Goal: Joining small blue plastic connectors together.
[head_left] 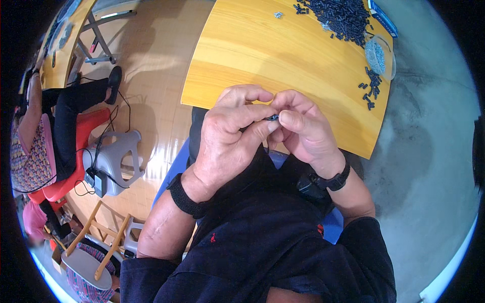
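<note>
Over the near edge of the yellow wooden table (pixel 242 55), my two hands meet fingertip to fingertip. A tiny dark piece with a blue glint (pixel 273 117) sits between them, mostly covered by fingers; its exact kind cannot be made out. My left hand (pixel 225 126) is closed, pinching it between thumb and index finger. My right hand (pixel 310 131) is closed too, its thumb and fingertips at the piece's right end. Both wrists wear black bands.
A heap of small black cylindrical parts (pixel 346 20) covers the table's far right. Beside it stand a clear tub of light-blue bits (pixel 375 55) and a blue box (pixel 383 17). Loose black parts (pixel 373 87) lie nearer. At left, a person (pixel 35 136) sits near a grey stool (pixel 113 164).
</note>
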Demonstrator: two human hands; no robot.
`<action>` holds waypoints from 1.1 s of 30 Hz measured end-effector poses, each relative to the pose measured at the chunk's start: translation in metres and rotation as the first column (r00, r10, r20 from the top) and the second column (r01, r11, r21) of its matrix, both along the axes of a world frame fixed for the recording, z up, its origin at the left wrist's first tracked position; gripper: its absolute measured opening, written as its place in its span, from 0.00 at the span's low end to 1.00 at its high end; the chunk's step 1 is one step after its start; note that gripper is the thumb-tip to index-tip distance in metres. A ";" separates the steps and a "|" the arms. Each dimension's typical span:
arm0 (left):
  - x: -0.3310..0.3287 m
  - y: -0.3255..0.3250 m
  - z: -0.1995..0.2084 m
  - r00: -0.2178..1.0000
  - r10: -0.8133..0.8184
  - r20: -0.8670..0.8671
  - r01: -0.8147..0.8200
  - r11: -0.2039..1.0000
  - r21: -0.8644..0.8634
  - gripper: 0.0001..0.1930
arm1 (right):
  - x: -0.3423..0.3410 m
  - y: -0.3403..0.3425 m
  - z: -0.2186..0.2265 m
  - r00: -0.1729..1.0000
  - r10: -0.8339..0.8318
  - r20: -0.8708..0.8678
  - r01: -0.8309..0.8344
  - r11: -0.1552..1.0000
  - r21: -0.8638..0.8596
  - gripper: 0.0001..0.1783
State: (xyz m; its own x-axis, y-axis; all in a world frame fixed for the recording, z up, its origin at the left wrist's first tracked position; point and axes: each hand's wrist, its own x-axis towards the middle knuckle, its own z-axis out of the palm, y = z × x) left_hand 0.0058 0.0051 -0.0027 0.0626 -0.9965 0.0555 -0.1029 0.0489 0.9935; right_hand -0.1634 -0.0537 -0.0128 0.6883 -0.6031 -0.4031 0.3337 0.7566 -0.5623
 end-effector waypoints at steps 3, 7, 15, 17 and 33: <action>0.000 -0.001 -0.002 0.995 0.018 0.095 -0.015 0.999 -0.039 0.10 | 0.000 -0.002 0.009 0.996 -0.024 -0.082 0.018 0.997 -0.076 0.09; -0.002 -0.001 -0.004 0.992 0.056 0.114 -0.051 0.998 -0.046 0.09 | -0.001 -0.001 0.009 0.987 -0.018 -0.158 -0.003 0.992 -0.128 0.07; -0.003 -0.001 -0.004 0.997 0.063 0.054 -0.061 0.998 -0.032 0.09 | -0.002 -0.004 0.012 0.984 0.010 -0.176 -0.022 0.998 -0.065 0.07; -0.002 -0.001 -0.004 0.997 0.054 0.053 -0.053 0.998 -0.020 0.09 | -0.002 -0.004 0.012 0.984 0.016 -0.179 -0.024 0.999 -0.044 0.07; -0.002 -0.001 -0.004 0.998 0.067 0.012 -0.066 0.997 -0.036 0.09 | -0.005 -0.001 0.002 0.992 0.110 0.057 -0.118 0.978 0.170 0.14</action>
State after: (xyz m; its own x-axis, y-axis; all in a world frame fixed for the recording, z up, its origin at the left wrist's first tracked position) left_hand 0.0038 0.0045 -0.0064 0.1276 -0.9876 0.0920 -0.1203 0.0767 0.9898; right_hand -0.1684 -0.0552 -0.0112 0.7693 -0.4436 -0.4598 0.2625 0.8756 -0.4056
